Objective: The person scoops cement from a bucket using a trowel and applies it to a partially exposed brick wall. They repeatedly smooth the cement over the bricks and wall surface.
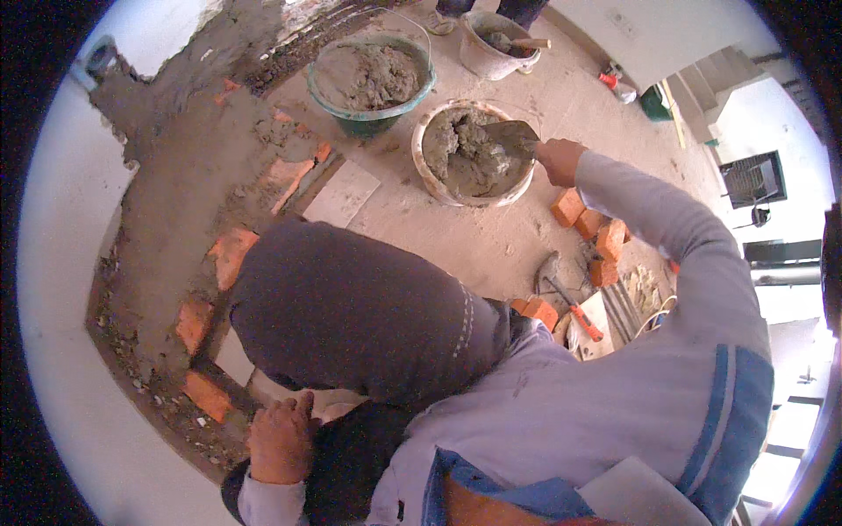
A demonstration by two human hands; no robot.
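Observation:
My right hand is closed around the handle of a trowel. Its metal blade dips into wet grey mortar inside a round white bucket. Lower left, my left hand rests by my dark trouser leg, with its fingers curled and nothing visible in them. Beside that hand runs a low course of orange bricks with mortar smeared over it. My bent leg in dark cloth hides part of this brickwork.
A green bucket of mortar stands left of the white one. Behind it, another pale bucket holds a wooden-handled tool, near a person's legs. Loose bricks and an orange-handled hammer lie at right. A pale tile borders the brickwork.

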